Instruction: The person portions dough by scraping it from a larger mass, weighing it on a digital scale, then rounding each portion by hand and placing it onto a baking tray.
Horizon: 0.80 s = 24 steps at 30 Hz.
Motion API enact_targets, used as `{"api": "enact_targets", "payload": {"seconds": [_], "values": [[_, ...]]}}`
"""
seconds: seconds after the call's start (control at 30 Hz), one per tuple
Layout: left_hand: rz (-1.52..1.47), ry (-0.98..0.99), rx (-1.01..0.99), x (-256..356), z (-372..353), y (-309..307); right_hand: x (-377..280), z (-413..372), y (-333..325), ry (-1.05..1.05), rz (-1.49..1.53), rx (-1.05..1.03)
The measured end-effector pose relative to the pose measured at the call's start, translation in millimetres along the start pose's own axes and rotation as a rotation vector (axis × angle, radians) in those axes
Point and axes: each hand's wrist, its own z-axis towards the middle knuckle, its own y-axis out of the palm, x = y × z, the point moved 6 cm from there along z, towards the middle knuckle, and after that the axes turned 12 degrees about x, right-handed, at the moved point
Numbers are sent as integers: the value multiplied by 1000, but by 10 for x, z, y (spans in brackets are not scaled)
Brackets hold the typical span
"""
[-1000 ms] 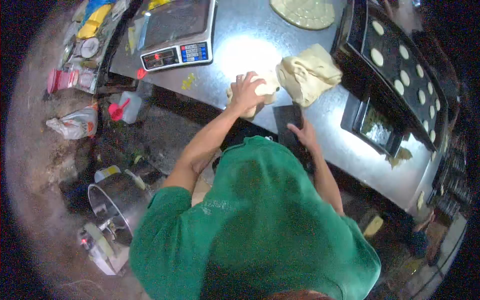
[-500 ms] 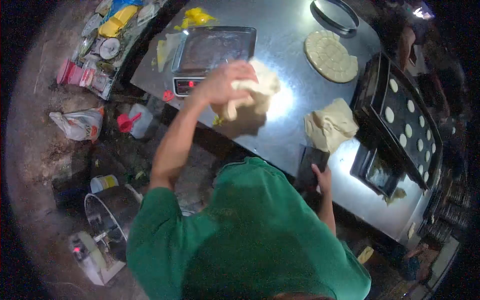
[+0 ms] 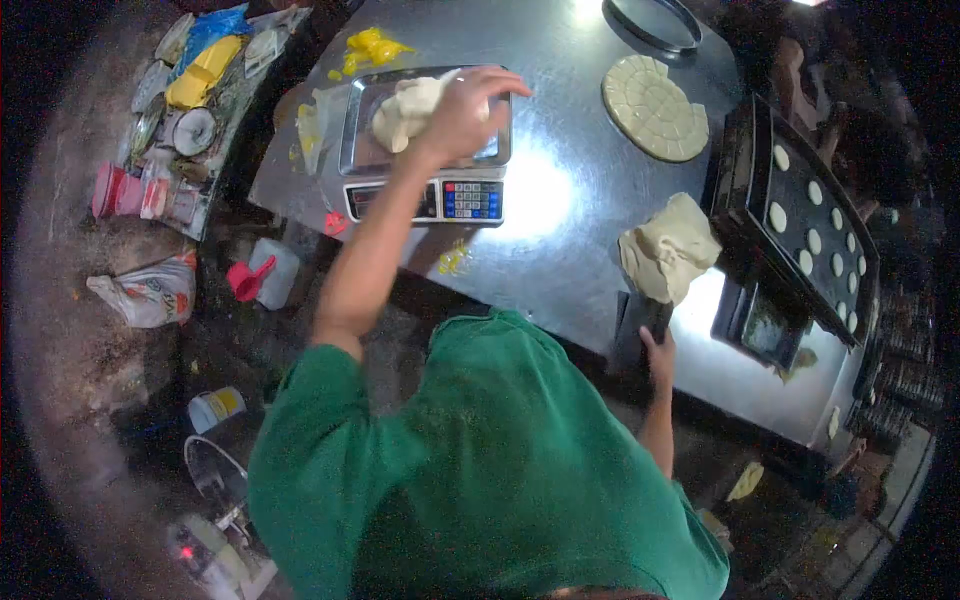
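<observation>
A lump of pale dough (image 3: 405,112) lies on the metal tray of a digital scale (image 3: 470,200). Over the tray's right part is my left hand (image 3: 470,115), open with its fingers stretched out, just beside the dough. My right hand (image 3: 657,352) grips a dark, wide-bladed dough cutter (image 3: 634,325) at the table's near edge; its handle is mostly hidden. The blade's far end meets a larger piece of dough (image 3: 670,250) on the steel table (image 3: 540,270).
Farther back lie a scored dough disc (image 3: 655,108) and a round metal ring (image 3: 655,25). On the right, a black baking tray (image 3: 835,220) holds several small dough rounds. Yellow fat (image 3: 370,48) sits behind the scale. A cluttered side table (image 3: 190,130) stands left.
My left hand has moved up and away with the dough lump and released it onto the scale tray. My right hand still grips the cutter beside the larger dough piece.
</observation>
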Motion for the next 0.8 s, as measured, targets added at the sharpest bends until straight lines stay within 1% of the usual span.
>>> {"api": "enact_targets", "payload": {"seconds": [0.03, 0.1, 0.17, 0.2, 0.23, 0.3, 0.33, 0.43, 0.47, 0.5, 0.57, 0.7, 0.77, 0.8], "values": [[-107, -50, 58, 175, -18, 131, -28, -5, -10, -6, -35, 17], [-259, -162, -62, 537, -252, 577, -69, -35, -18, -22, -104, 52], [-431, -217, -181, 877, -664, 1126, 38, -8, -11, -74, -80, 79], [-430, -121, -309, 1140, -844, 1324, 80, 13, -16, -101, -68, 89], [-429, -27, -436, 1377, -1040, 1484, 39, -8, -12, -81, -68, 74], [-512, -82, -706, 1594, -1500, 1825, -178, -91, -20, -41, -65, 42], [-487, -114, -714, 1675, -1636, 1889, 72, 13, -22, -143, -68, 125], [-396, -209, -717, 1795, -1891, 1958, -244, -116, -70, -81, -164, 103], [-359, -235, -709, 1807, -1930, 1964, -117, -60, -63, -78, -97, 63], [-321, -259, -703, 1819, -1968, 1969, -112, -51, -75, -100, -128, 76], [-300, -336, -618, 1843, -1969, 1924, -77, -20, -108, -146, -190, 108], [-335, -512, -424, 1932, -1926, 1922, -75, 28, -130, -152, -165, 63], [-332, -542, -455, 2036, -1848, 1948, -224, -59, -179, -182, -165, 83], [-335, -556, -473, 2087, -1816, 1984, -205, -83, -175, -161, -145, 71]]}}
